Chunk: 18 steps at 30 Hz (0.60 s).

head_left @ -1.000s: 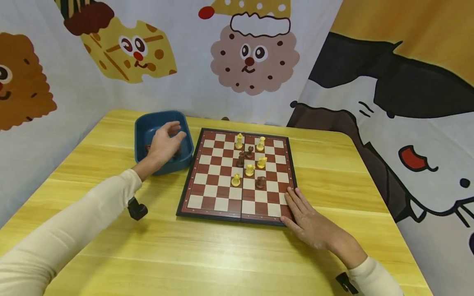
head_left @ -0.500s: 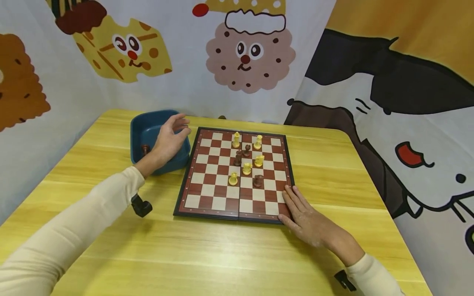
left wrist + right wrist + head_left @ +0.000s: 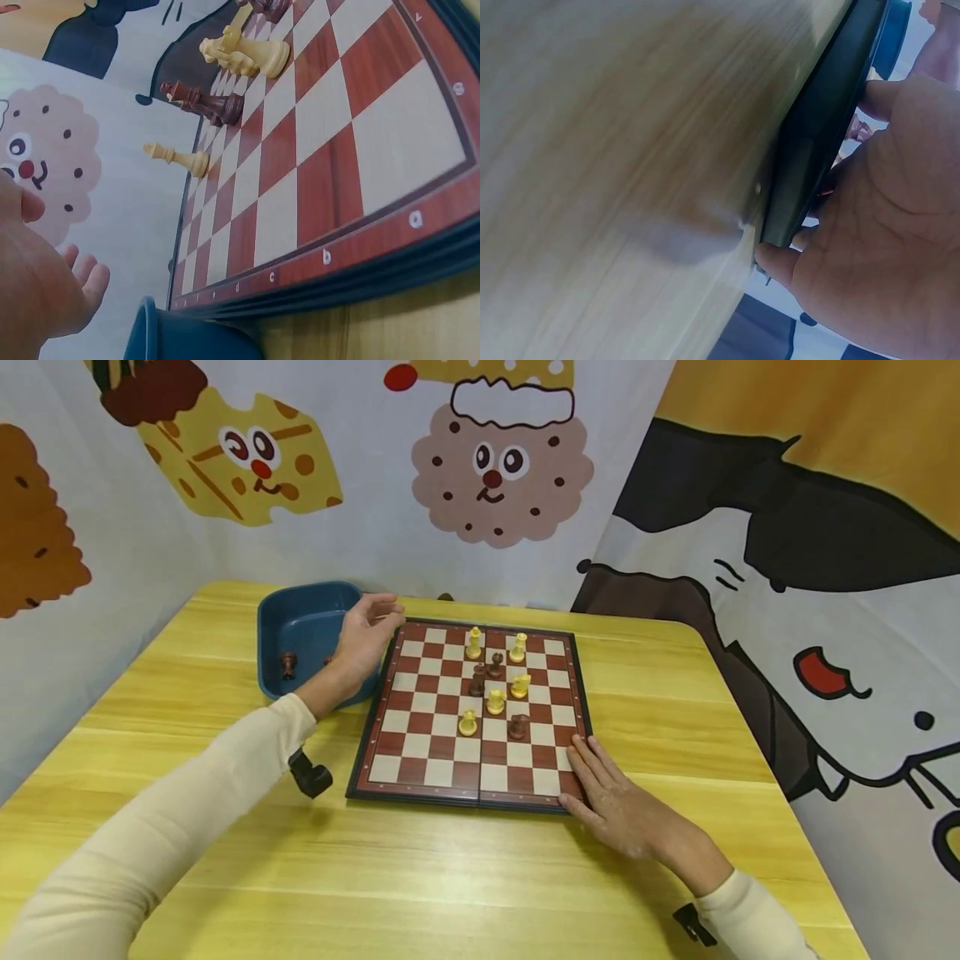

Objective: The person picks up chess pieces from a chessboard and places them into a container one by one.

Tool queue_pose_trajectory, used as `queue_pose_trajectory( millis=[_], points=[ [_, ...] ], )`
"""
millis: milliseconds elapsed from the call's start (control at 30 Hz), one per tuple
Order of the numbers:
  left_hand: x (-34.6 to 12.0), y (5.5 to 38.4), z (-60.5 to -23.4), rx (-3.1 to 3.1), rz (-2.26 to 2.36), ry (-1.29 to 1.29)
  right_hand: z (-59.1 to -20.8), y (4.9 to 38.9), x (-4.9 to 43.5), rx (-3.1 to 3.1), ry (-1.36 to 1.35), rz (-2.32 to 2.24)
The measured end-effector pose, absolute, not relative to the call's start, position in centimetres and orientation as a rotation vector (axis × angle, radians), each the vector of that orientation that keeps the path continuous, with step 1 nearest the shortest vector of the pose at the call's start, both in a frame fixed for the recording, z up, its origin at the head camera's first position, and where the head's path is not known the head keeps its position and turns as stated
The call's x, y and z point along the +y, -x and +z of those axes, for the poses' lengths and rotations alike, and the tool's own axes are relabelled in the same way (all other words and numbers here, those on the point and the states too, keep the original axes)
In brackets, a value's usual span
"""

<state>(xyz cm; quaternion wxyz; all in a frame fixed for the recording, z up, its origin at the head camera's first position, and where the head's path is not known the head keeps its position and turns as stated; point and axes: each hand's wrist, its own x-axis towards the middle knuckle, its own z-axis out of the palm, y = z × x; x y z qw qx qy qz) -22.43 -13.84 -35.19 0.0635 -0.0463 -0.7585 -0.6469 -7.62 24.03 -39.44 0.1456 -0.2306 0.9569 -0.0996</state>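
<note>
My left hand hovers between the blue bin and the far left corner of the chessboard. Its fingers are loosely bent, and nothing shows between them in the left wrist view. My right hand rests on the board's near right corner, fingers straight, with the thumb at the front edge. Several cream chess pieces, among them a tall one and a knight, stand on the squares. Dark pieces are mixed in, such as a tall one and a knight.
A dark chess piece is in the bin, and my left forearm hides part of the bin. Both bin and board sit on a yellow wooden table. Behind it hangs a cartoon-printed cloth.
My left hand has moved right, out from over the bin towards the board, uncovering dark pieces in the bin. My right hand stays on the board's corner. The head view has shifted slightly.
</note>
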Motion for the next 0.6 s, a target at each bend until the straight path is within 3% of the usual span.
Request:
queue_pose_trajectory(
  millis=[600],
  points=[
    [-9.6,23.8,-36.6,-2.266,-2.157,0.189,-40.0,7.8,24.2,2.779,0.696,-0.319]
  ],
)
